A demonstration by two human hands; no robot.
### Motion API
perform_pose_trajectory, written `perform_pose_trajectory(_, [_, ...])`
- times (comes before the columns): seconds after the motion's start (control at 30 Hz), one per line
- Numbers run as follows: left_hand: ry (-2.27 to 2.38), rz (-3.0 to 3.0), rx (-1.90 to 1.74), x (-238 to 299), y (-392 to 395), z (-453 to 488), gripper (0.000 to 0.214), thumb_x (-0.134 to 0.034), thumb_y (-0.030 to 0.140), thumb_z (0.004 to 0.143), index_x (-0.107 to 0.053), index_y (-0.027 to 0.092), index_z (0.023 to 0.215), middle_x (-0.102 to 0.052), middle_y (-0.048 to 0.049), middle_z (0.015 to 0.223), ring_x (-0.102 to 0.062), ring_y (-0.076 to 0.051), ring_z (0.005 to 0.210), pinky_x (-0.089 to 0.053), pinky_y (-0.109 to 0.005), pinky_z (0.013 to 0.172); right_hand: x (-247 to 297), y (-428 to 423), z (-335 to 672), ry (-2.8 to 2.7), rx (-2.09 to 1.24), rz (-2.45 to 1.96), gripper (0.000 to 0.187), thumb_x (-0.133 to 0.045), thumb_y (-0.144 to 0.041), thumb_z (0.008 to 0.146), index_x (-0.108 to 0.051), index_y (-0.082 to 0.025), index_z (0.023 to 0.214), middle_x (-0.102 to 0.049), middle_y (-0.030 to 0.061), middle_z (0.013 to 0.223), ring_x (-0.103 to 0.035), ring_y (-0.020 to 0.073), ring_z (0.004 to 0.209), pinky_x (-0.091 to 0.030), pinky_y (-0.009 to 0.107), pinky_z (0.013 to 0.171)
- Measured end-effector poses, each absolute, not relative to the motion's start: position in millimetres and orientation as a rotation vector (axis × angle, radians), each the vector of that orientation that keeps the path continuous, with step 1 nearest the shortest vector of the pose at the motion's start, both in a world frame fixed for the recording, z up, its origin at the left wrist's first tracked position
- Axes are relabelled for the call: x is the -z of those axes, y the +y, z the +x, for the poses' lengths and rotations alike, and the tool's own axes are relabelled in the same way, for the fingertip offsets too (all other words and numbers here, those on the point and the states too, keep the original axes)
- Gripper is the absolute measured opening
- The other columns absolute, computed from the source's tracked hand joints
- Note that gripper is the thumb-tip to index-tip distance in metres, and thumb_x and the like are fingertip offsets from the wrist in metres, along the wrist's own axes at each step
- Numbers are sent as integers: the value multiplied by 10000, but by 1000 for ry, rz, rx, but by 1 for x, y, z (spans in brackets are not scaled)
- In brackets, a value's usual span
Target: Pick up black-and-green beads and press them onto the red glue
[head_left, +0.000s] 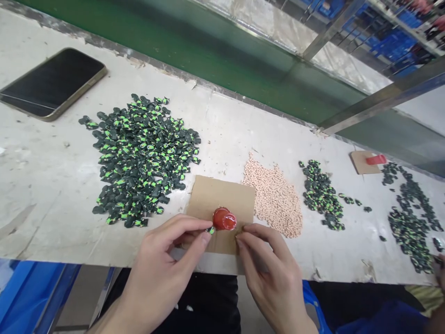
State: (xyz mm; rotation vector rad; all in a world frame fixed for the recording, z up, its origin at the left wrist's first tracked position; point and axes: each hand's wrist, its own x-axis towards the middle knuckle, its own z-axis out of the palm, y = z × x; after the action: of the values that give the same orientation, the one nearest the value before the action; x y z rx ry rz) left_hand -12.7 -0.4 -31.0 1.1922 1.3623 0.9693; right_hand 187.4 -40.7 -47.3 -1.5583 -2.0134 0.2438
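Note:
My left hand (170,260) pinches a small black-and-green piece (210,230) between thumb and forefinger, just left of a small red tub (222,218) with a glossy top. That tub stands on a square of brown cardboard (201,197). Right of the tub, my right hand (271,269) has its fingertips pressed together over the cardboard's edge; whatever they hold is too small to make out. A large heap of similar black-and-green pieces (146,157) lies to the left. Tiny pale pink beads (274,195) are spread out beyond my right hand.
A phone (55,83) lies at the far left. Smaller groups of black-and-green pieces (321,192) sit to the right, with a second cardboard piece (359,162) and red tube (376,159). Another person's hand (441,269) shows at the right edge. A green belt (208,55) runs behind the table.

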Motion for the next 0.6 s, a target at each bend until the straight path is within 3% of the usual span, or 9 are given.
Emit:
perform_pose_trajectory(0.2, [1366, 1036, -946, 23, -7, -12, 116, -738, 226, 835, -825, 301, 849, -803, 26, 832, -730, -154, 718, -605, -197, 689, 34, -43, 189, -1772, -418, -1602, 175, -650, -66, 931, -707, -229, 960, -696, 66, 991, -717, 190, 908, -627, 301, 796])
perform_pose_trajectory(0.43, [1062, 541, -725, 8, -9, -2, 18, -823, 263, 772, -834, 277, 776, -714, 37, 608, -661, -127, 615, -557, -186, 633, 7, -48, 176, -1312, -994, -1491, 145, -705, -146, 942, -735, -280, 895, -811, 21, 984, -795, 176, 870, -669, 227, 723])
perform_pose_trajectory(0.6, [941, 362, -692, 8, -10, -1, 11, -859, 250, 758, -849, 255, 761, -731, 30, 627, -637, -94, 621, -517, -155, 642, 3, -53, 156, -1088, -1031, -1444, 117, -735, -195, 939, -758, -298, 889, -817, 10, 966, -793, 164, 826, -666, 214, 711])
